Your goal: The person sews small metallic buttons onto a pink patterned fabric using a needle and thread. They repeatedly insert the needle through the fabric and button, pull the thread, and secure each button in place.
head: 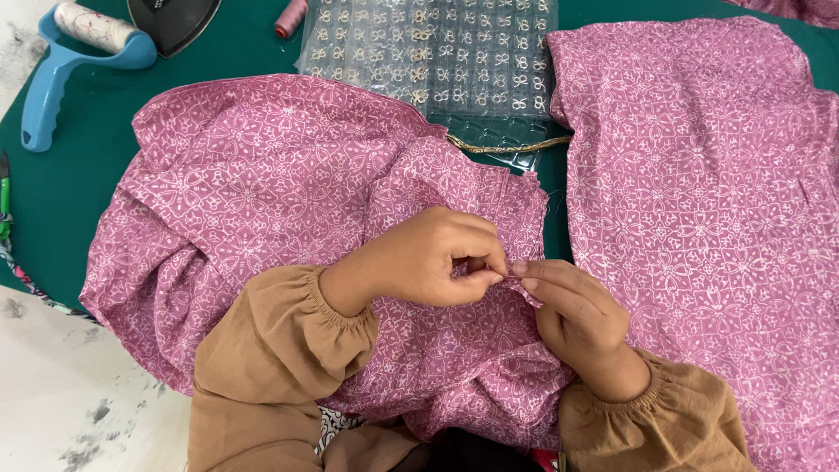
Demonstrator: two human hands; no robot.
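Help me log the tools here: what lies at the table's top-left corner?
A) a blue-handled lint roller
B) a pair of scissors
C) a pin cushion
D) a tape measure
A: a lint roller with a light-blue handle and a white roll lies on the green table.

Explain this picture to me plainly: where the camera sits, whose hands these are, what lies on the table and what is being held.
The single picture comes from a camera worn on a person's head, looking down. No machine here: both bare hands, in brown sleeves, belong to that person. The left hand and right hand meet fingertip to fingertip, pinching a fold of pink patterned fabric; something thin may sit between the fingers, but it is too small to tell. On the green table lie a second pink fabric piece, a clear sheet of small metal pieces, a blue lint roller, a pink thread spool and a dark iron.
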